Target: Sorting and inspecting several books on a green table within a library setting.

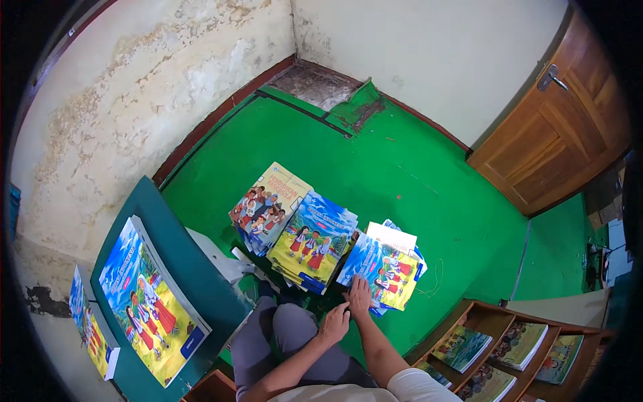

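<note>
My right hand (360, 297) rests on the lower edge of a blue and yellow textbook (383, 269), fingers stretched over its cover. That book tops a loose, uneven pile on the floor. My left hand (334, 325) is curled just beside my right wrist, index finger toward it; nothing shows in its fingers. Left of the right-hand pile stands a neater stack topped by a similar textbook (315, 240) with three pictured children. Farther left, a tan-covered book (271, 199) with a crowd of figures lies on another stack.
A green chair (157, 208) at left holds a large textbook (151, 301); another book (90, 325) lies beside it. At lower right is a wooden shelf (492, 320) with several books in compartments. A wooden door (552, 127) stands far right. The green floor covering (429, 181) is torn at the far corner.
</note>
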Demonstrator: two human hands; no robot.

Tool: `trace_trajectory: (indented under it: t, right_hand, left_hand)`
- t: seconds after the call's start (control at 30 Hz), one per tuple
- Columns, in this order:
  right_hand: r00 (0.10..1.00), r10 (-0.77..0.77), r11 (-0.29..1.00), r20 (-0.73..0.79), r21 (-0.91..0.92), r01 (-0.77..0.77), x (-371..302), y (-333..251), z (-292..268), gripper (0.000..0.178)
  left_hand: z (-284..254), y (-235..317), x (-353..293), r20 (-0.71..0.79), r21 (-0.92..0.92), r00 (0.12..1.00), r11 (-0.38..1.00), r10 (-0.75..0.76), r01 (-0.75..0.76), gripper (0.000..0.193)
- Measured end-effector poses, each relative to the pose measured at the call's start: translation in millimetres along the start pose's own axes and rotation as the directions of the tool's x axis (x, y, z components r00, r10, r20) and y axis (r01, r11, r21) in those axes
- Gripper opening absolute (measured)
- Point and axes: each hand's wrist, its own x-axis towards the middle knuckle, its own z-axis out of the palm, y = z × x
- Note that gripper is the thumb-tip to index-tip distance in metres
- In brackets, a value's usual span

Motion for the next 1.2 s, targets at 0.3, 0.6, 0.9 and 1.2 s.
trace_trajectory:
  t: [0.3,0.6,0.9,1.2]
  right_hand:
    - [0.978,-0.004,0.93,-0.207,-0.36,-0.073,17,-18,-5,0.069]
    - [0.965,-0.147,0.981,-0.219,-0.161,0.113,-3,1,-19,0.057]
    - [0.949,0.046,0.995,-0.31,0.101,-0.016,-32,-44,-188,0.051]
    - [0.85,-0.468,0.849,-0.244,0.144,0.509,-94,-107,-244,0.049]
  left_hand:
    - [4,-10,-3,-0.001,-0.009,0.994,0.994,-0.107,0.107,0.035]
    - [8,-43,34,0.218,-0.426,0.798,0.681,-0.561,0.595,0.056]
    - [-32,35,64,0.562,-0.783,0.781,0.13,-0.271,0.608,0.05]
    - [-114,86,53,0.384,-0.853,0.867,0.238,-0.317,0.465,0.038]
